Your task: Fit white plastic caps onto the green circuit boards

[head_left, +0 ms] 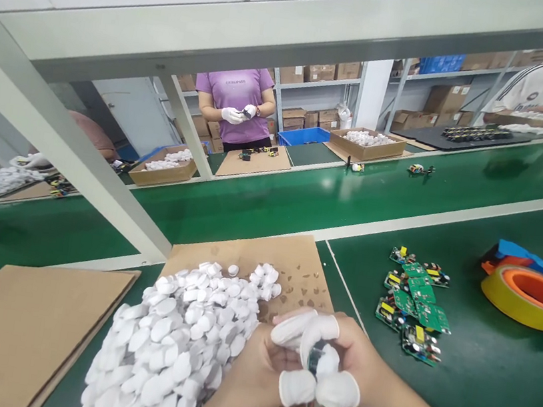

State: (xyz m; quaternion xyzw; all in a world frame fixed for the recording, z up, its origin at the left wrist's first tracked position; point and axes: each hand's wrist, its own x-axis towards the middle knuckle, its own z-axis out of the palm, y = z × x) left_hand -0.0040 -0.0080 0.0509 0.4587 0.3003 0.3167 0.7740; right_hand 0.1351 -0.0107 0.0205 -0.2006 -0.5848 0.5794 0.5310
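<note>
My left hand (261, 367) and my right hand (356, 353) meet over the brown cardboard, white finger cots on their fingertips. Between them they grip a small circuit board (315, 356), of which only a dark green part shows. A white piece (329, 362) sits against the board at the right fingers; its exact shape is blurred. Beside my left hand lies a big heap of white round caps (181, 346). To the right of my right hand, several green circuit boards (421, 292) with yellow components lie on the green bench.
Yellow tape on an orange core (531, 297) rests at right with a blue tool. Cardboard sheets (7, 321) lie at left. A pale metal frame (84, 130) crosses overhead and down the left. Beyond the green belt (277, 197), a person (235, 104) in purple handles a small part.
</note>
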